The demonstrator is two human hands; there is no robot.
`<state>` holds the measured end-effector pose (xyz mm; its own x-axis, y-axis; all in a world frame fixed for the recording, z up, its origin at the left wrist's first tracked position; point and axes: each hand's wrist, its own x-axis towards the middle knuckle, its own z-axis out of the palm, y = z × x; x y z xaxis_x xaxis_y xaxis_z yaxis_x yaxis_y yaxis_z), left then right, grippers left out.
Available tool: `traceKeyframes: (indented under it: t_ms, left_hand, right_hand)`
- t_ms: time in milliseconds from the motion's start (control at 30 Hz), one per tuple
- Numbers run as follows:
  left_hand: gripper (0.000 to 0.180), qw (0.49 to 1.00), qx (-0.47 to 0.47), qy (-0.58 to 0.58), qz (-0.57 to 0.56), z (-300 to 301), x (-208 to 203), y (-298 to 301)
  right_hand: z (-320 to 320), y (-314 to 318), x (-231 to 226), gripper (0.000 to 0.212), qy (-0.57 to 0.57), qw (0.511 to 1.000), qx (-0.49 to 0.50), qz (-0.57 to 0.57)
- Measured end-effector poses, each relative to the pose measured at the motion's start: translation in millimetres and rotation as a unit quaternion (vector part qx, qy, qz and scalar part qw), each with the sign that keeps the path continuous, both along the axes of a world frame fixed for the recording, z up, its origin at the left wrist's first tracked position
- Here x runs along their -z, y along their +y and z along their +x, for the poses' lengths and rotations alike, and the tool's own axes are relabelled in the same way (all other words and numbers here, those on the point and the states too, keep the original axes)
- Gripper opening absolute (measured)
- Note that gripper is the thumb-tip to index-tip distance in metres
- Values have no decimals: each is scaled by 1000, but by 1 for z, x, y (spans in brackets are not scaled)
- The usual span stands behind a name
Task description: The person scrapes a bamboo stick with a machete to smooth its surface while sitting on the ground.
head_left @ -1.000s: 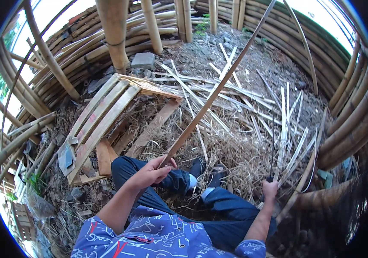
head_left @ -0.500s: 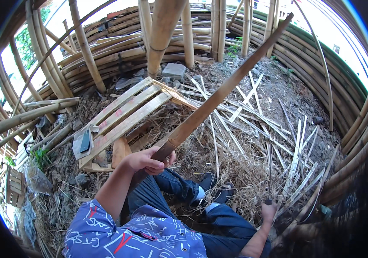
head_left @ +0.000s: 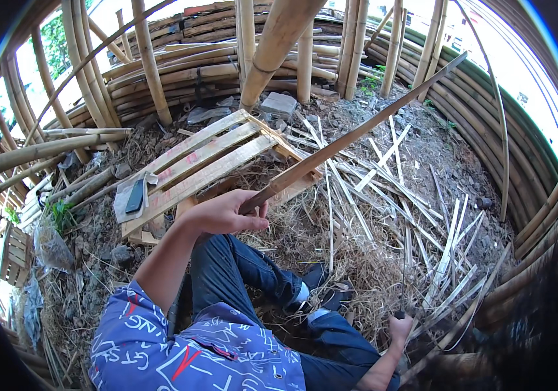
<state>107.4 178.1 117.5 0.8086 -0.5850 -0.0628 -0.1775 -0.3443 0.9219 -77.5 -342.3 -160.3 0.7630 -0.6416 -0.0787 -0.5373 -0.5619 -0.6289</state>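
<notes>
1. My left hand (head_left: 227, 212) is curled round the near end of 1 long brown bamboo strip (head_left: 357, 130); fingers bent, thumb lying along the near side, no visible gap in the grip.
2. From that hand the strip runs far and right, raised at a slant. Its far tip shows against the stacked poles (head_left: 461, 107) at far right. Whether any of it continues behind my hand, I cannot tell.
3. My right hand (head_left: 400, 327) sits low at near right, well apart from the strip. Fist closed on the dark handle of 1 thin tool (head_left: 399, 315); its slender length points away from me, over the shavings (head_left: 370, 280). Fine finger detail too small to read.
4. Left of centre, beyond my left hand: 1 slatted wooden frame (head_left: 200, 156), tilted, with 1 dark phone (head_left: 134, 196) on a pale sheet (head_left: 122, 201) at its near left corner.
5. Right of centre: pale split strips (head_left: 448, 254), criss-crossed on the ground.
6. My 2 jean-clad legs (head_left: 227, 274) are bent, between the hands.
</notes>
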Motion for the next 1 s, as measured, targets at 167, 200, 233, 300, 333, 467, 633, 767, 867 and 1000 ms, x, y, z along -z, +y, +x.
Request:
traceKeyframes:
  t_ms: [167,200,233,300,333,467,633,767,867,1000]
  left_hand:
    - [25,996,-36,-21,83,-7,-12,-1]
    - [27,995,-49,-20,85,-8,-10,0]
    - [30,994,-62,-18,86,-9,-10,0]
    - [33,992,-85,-45,80,-11,-8,1]
    - [36,989,-106,-72,74,-12,-8,1]
    - [41,987,-112,-46,102,-15,-15,-2]
    - [34,974,-132,-134,127,-23,-21,-7]
    - [31,964,-145,-177,134,-28,-21,-12]
    - [32,954,-149,-212,153,-30,-21,-14]
    - [32,950,-144,-220,166,-32,-23,-18]
  right_hand:
    - [-1,-6,10,16,-27,997,31,68]
    - [-2,-6,10,16,-25,997,31,67]
    - [-3,-5,10,16,-29,997,23,63]
    - [0,-1,4,16,-32,998,15,60]
    - [1,2,0,16,-26,999,6,47]
    - [-2,2,0,15,-18,999,-13,35]
    - [1,11,-11,17,20,1000,11,13]
    - [2,11,-12,19,25,1000,9,-11]
    - [2,14,-17,15,15,1000,10,-21]
    - [-1,-1,5,11,-18,999,35,-22]
